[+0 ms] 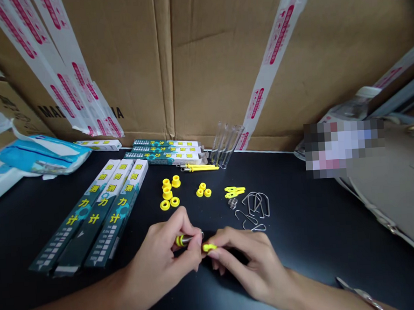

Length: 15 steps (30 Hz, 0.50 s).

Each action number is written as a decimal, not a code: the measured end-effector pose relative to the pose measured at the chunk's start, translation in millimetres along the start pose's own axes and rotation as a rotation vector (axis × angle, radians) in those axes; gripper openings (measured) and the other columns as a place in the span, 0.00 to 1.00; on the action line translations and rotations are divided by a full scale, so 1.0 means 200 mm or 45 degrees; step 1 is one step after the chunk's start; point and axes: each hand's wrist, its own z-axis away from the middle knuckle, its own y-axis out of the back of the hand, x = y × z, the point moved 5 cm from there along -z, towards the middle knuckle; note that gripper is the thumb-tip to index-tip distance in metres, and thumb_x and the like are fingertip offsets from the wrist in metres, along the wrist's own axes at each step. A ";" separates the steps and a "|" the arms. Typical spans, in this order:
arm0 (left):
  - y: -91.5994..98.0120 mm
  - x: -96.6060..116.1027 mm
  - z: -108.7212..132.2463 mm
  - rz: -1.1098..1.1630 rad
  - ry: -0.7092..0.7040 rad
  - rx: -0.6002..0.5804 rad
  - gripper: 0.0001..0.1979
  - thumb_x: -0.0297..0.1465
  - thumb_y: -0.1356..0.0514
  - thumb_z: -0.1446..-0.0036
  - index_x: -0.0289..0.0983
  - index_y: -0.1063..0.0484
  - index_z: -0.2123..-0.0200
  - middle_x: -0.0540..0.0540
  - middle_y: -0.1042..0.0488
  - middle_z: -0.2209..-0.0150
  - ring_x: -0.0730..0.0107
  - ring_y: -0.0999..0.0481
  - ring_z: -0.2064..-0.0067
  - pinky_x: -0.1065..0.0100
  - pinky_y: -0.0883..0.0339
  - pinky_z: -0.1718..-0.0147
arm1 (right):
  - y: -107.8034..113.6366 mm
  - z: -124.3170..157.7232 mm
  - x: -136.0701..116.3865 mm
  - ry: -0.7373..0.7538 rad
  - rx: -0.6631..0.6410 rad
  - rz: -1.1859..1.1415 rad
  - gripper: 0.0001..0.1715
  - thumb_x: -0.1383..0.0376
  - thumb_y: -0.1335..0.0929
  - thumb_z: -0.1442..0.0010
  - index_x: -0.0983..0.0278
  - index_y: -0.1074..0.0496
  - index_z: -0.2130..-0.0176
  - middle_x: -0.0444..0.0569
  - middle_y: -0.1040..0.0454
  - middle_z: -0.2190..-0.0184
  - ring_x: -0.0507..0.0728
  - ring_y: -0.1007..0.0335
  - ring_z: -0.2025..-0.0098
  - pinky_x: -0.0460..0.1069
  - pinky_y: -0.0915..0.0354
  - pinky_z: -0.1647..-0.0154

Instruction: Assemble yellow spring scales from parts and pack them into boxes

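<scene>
My left hand [171, 260] is closed around a metal spring [187, 239] with a yellow piece at its near end; a thin wire loop shows by the fingertips. Close beside it, my right hand [246, 260] pinches a small yellow plastic part [209, 247] between thumb and fingers. The fingertips of both hands almost meet, and I cannot tell whether the spring touches the yellow part. Beyond the hands lie yellow flanged caps [167, 193], small yellow rings [202, 191], flat yellow tabs [234, 191], tiny metal coils [233, 203] and bent wire hooks [255, 204].
Printed narrow boxes [101, 213] lie at the left, with more boxes [168, 151] at the back. Clear tubes [225, 144] stand near yellow rods [200, 167]. A blue packet [45, 153], a bottle [351, 104], a grey bag [394, 185] and scissors-like metal [359, 293] surround the black table.
</scene>
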 end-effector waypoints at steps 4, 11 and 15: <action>0.01 0.01 0.00 0.108 0.028 -0.057 0.05 0.31 0.45 0.33 0.42 0.39 0.64 0.56 0.25 0.72 0.75 0.24 0.71 0.75 0.32 0.69 | 0.02 0.01 0.05 -0.189 0.131 -0.155 0.07 0.66 0.34 0.31 0.64 0.28 0.61 0.46 0.24 0.73 0.51 0.27 0.75 0.44 0.29 0.73; 0.00 -0.02 -0.02 0.037 0.084 -0.060 0.02 0.33 0.43 0.33 0.41 0.33 0.58 0.51 0.22 0.62 0.70 0.22 0.60 0.73 0.31 0.62 | 0.05 0.00 0.07 -0.225 0.221 -0.186 0.07 0.63 0.37 0.29 0.62 0.29 0.56 0.46 0.23 0.68 0.50 0.28 0.73 0.44 0.30 0.72; 0.00 -0.03 -0.03 0.102 0.176 -0.036 0.07 0.35 0.43 0.32 0.42 0.35 0.53 0.53 0.20 0.65 0.72 0.25 0.68 0.72 0.35 0.66 | 0.04 0.00 0.08 -0.262 0.197 -0.182 0.08 0.62 0.37 0.28 0.62 0.30 0.56 0.46 0.24 0.68 0.51 0.28 0.72 0.45 0.30 0.72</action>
